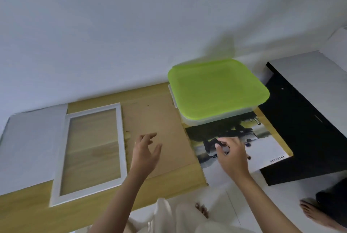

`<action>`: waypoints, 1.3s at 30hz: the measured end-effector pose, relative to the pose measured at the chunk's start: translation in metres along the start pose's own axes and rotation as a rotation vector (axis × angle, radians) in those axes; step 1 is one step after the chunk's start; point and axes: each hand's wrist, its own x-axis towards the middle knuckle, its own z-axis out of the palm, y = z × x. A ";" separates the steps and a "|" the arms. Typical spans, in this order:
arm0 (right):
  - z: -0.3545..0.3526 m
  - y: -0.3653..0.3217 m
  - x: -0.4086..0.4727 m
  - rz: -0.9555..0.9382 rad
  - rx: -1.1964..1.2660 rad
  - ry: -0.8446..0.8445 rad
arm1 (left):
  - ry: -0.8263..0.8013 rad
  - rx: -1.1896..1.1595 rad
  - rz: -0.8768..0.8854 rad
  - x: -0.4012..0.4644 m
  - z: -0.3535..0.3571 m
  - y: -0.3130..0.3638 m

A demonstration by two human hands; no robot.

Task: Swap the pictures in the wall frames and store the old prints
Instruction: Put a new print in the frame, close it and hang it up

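Observation:
A white picture frame [90, 152] lies flat on the wooden table [28, 208], with the wood showing through its pane. Right of it lies a brown backing board [159, 120]. A print of a dark car [262, 144] lies at the table's right end, partly under a clear box with a green lid [217, 86]. My left hand [146, 152] hovers over the backing board with its fingers spread, holding nothing. My right hand [232, 154] rests on the print with its fingertips curled down on it; whether it pinches the paper I cannot tell.
A grey sheet [32, 142] lies under the frame's left side at the table's left end. A black cabinet [300, 129] stands right of the table. A second person's bare foot [315, 212] is on the white floor at the lower right.

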 end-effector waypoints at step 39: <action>0.430 -0.420 0.046 -0.481 -0.471 -0.657 | 0.375 0.099 -0.737 -0.014 -0.350 -0.293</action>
